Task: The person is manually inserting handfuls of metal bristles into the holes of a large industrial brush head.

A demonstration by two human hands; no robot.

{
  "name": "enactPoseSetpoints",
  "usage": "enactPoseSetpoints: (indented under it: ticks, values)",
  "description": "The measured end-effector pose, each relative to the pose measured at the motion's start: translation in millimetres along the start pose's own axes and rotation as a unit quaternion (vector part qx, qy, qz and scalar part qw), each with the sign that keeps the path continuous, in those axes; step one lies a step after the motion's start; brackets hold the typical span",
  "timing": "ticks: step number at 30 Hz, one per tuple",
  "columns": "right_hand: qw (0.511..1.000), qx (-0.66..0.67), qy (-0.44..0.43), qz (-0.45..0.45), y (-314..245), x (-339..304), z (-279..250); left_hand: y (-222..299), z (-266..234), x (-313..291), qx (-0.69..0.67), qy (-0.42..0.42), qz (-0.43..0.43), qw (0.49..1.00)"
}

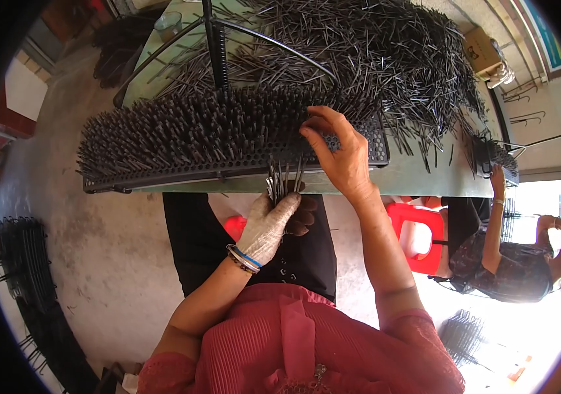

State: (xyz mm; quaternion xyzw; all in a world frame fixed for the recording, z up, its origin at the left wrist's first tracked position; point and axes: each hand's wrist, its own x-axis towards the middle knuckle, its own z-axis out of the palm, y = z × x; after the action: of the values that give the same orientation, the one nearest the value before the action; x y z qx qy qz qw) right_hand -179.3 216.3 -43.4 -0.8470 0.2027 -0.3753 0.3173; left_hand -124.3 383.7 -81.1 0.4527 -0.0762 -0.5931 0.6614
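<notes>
My left hand (269,220), in a white knitted glove with dark-stained fingers, is closed around a bundle of thin dark metal rods (276,186) that point upward at the table's near edge. In front of it lies a long black perforated rack (182,176), most of its holes filled with dark upright rods (182,128). My bare right hand (341,148) is over the right part of the rack, thumb and fingers curled toward each other. Whatever is between those fingertips blends into the dark rods behind and cannot be made out.
A large heap of loose dark rods (385,59) covers the green table (438,177) behind the rack. A black metal stand (217,49) rises behind the rack. At the right, another person (510,269) reaches toward a smaller rack (496,157), near a red stool (418,266).
</notes>
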Motion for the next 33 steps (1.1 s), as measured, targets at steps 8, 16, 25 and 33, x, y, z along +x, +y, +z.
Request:
enactPoseSetpoints:
  ticks: [8, 16, 25, 33]
  values:
    - [0.981, -0.117, 0.023, -0.153, 6, 1, 2, 0, 1, 0, 0.015, -0.022, 0.010, 1.000]
    - [0.997, -0.050, 0.031, -0.042, -4, -2, -3, 0, 1, -1, -0.010, -0.001, 0.017, 1.000]
    - [0.932, 0.147, -0.215, 0.253, -13, -22, -22, 8, 7, -5, -0.014, -0.024, 0.062, 0.998]
    - [0.957, 0.153, -0.098, 0.225, -27, -1, -17, 0, -1, -2, -0.029, 0.000, 0.023, 0.999]
